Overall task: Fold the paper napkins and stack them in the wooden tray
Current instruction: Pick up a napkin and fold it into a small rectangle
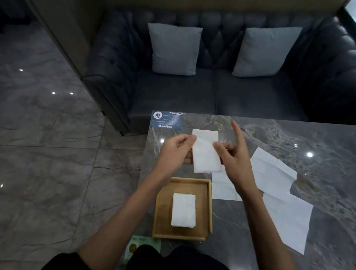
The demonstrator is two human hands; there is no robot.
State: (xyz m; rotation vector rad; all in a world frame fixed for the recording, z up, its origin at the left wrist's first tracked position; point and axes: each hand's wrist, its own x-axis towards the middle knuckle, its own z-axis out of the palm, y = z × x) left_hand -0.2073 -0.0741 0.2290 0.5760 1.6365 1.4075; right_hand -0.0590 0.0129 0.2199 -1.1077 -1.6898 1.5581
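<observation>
Both hands hold one white paper napkin (205,154), folded into a narrow rectangle, above the marble table. My left hand (176,150) pinches its left edge. My right hand (233,160) pinches its right edge with the index finger pointing up. A wooden tray (161,212) sits near the table's front left corner, below the hands, with a small stack of folded napkins (184,210) inside. Several unfolded napkins lie flat to the right: one (224,187) just under the held napkin, one (272,171) further right, one (288,221) nearer me.
The grey marble table (330,205) stretches to the right. A blue printed card (166,119) lies at its far left corner and a green card (139,247) at the near left. A dark sofa (210,90) with two grey cushions stands beyond. Tiled floor is on the left.
</observation>
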